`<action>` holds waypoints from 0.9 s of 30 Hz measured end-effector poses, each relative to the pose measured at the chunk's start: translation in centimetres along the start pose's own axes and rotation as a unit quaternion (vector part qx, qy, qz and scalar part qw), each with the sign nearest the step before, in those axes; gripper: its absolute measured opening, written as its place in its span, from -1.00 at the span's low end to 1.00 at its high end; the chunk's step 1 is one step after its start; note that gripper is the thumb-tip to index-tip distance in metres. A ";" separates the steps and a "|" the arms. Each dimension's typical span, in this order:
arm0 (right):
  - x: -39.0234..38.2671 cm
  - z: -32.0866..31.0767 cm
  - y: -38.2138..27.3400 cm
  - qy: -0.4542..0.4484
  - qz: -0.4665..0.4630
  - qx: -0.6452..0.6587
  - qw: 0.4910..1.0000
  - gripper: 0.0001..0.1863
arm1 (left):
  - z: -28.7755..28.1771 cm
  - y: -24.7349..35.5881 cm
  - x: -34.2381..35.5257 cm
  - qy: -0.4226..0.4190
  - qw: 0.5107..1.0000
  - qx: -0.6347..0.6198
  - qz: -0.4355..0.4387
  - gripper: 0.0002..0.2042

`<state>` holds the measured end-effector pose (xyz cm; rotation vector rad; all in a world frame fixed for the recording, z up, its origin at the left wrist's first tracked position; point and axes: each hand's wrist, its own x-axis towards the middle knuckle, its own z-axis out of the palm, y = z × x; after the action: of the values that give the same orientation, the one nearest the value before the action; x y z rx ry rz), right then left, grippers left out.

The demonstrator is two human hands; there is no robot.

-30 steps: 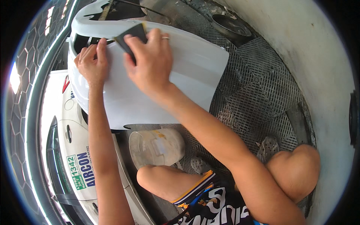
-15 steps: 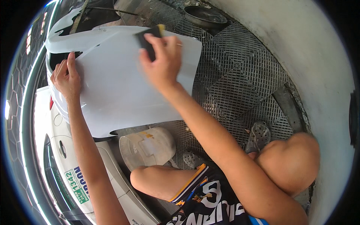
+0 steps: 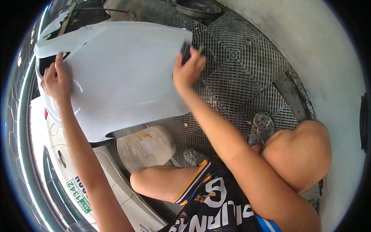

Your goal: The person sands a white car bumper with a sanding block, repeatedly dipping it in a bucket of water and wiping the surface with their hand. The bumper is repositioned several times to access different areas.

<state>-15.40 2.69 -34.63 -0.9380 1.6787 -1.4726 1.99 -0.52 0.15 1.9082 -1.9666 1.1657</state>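
White curved panel lies in front of you in the head view, spread between your two hands above the floor. Its surface is smooth and pale, with a few glossy streaks near its left side; the far edge bows gently, and the upper left narrows into a strip around a dark opening. Beyond it, ribbed grating tiles cover the floor. A translucent, smeared plastic bucket tilts on its side just below the panel's near edge.

Your right arm reaches forward and slightly left, its hand at the panel's right edge. Those fingers close around a flat black pad with a yellowish edge, slightly blurred. Your left arm reaches up nearly straight, and the left hand sits at the dark opening, thumb pointing up, the other fingers curled; you cannot tell whether they clamp the rim or only rest there.
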 end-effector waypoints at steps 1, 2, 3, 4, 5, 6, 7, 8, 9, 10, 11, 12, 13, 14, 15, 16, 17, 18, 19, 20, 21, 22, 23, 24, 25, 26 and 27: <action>-2.6 -1.1 0.7 -0.017 0.018 -0.031 0.999 -0.46 | 0.0 0.0 0.0 -0.001 1.000 0.017 0.017 -0.65; -4.9 -2.0 1.2 -0.085 0.051 -0.064 0.993 -0.42 | 0.0 -0.1 0.0 0.003 1.000 0.020 0.012 -0.65; -6.6 -2.6 1.6 -0.125 0.069 -0.041 0.989 -0.39 | 0.0 -0.1 0.0 0.003 1.000 0.020 0.013 -0.65; -7.4 -2.9 1.9 -0.144 0.094 -0.040 0.984 -0.38 | 0.0 -0.1 0.1 0.001 1.000 0.018 0.003 -0.65; -7.2 -2.7 2.0 -0.097 0.036 -0.025 0.994 -0.39 | 0.0 -0.2 0.1 -0.004 1.000 0.016 -0.005 -0.64; -6.2 -2.1 2.2 -0.050 -0.019 -0.013 0.998 -0.41 | 0.0 -0.2 0.1 0.008 1.000 0.005 0.017 -0.64; -4.4 -1.2 2.5 -0.030 -0.026 -0.014 0.999 -0.45 | 0.0 -0.2 0.2 0.004 1.000 -0.002 0.018 -0.64; -1.9 -0.1 2.8 -0.038 -0.031 -0.014 0.999 -0.49 | 0.0 -0.2 0.1 -0.001 1.000 -0.001 0.004 -0.63; 0.8 1.0 3.2 -0.020 -0.026 -0.039 0.999 -0.52 | 0.1 -0.2 0.2 -0.003 1.000 0.012 -0.023 -0.62; 3.5 1.9 3.7 -0.007 -0.050 -0.054 0.997 -0.56 | 0.1 -0.2 0.2 -0.007 1.000 0.007 -0.011 -0.61; 5.7 2.6 4.0 -0.053 -0.002 -0.073 0.996 -0.57 | 0.2 -0.1 0.2 -0.006 1.000 0.009 -0.014 -0.61; 7.1 2.8 4.2 -0.044 -0.025 -0.078 0.996 -0.58 | 0.1 -0.2 0.2 -0.001 1.000 0.011 -0.019 -0.60; 7.8 2.8 4.2 -0.025 -0.029 -0.073 0.997 -0.56 | 0.1 -0.1 0.1 0.011 1.000 0.022 -0.009 -0.60; 7.9 2.6 3.8 -0.015 0.003 -0.069 0.998 -0.54 | 0.1 -0.1 0.1 0.019 1.000 0.014 0.008 -0.60; 7.6 2.3 3.0 -0.008 0.086 -0.045 0.995 -0.56 | 0.1 -0.1 0.0 0.022 1.000 0.009 0.018 -0.60; 7.2 2.1 1.8 -0.019 0.199 -0.038 0.979 -0.58 | 0.0 0.0 0.1 0.015 1.000 0.006 0.018 -0.60; 6.7 2.0 0.3 0.013 0.101 -0.009 0.995 -0.60 | 0.0 0.0 0.0 0.026 0.999 0.000 0.037 -0.61; 6.3 2.0 -1.7 0.029 0.040 0.009 0.999 -0.62 | -0.1 0.1 0.0 0.023 0.999 0.012 0.026 -0.62; 5.9 2.1 -3.9 0.066 -0.015 0.019 0.998 -0.64 | -0.2 0.1 0.0 -0.001 1.000 0.024 0.015 -0.63; 5.4 2.5 -6.8 0.069 -0.073 0.076 0.992 -0.70 | -0.2 0.2 0.1 -0.024 0.999 0.034 0.003 -0.64; 4.7 3.2 -9.6 0.036 -0.121 0.100 0.987 -0.64 | -0.2 0.2 0.0 -0.018 0.999 0.049 0.000 -0.68; 4.1 3.6 -12.2 0.014 -0.183 0.103 0.978 -0.62 | -0.2 0.3 0.0 -0.008 0.999 0.030 0.005 -0.69; 3.6 3.6 -14.2 -0.018 -0.234 0.151 0.960 -0.60 | -0.2 0.3 0.0 0.001 1.000 0.014 0.012 -0.71; 3.5 3.5 -15.2 -0.023 -0.275 0.181 0.944 -0.61 | -0.1 0.4 0.0 0.009 1.000 0.004 0.002 -0.72; 3.8 3.2 -14.8 -0.019 -0.272 0.199 0.941 -0.60 | -0.1 0.4 0.1 0.007 1.000 -0.001 -0.009 -0.74; 4.3 2.6 -14.0 -0.052 -0.301 0.203 0.930 -0.60 | 0.0 0.4 0.1 0.017 0.999 -0.016 0.042 -0.74; 5.0 2.2 -12.1 -0.012 -0.236 0.167 0.957 -0.59 | 0.0 0.4 0.1 0.026 0.998 -0.019 0.057 -0.74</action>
<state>-15.10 -3.85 -23.10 -1.2065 1.1752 -1.9710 1.58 -0.66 0.03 1.7504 -2.0774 1.1849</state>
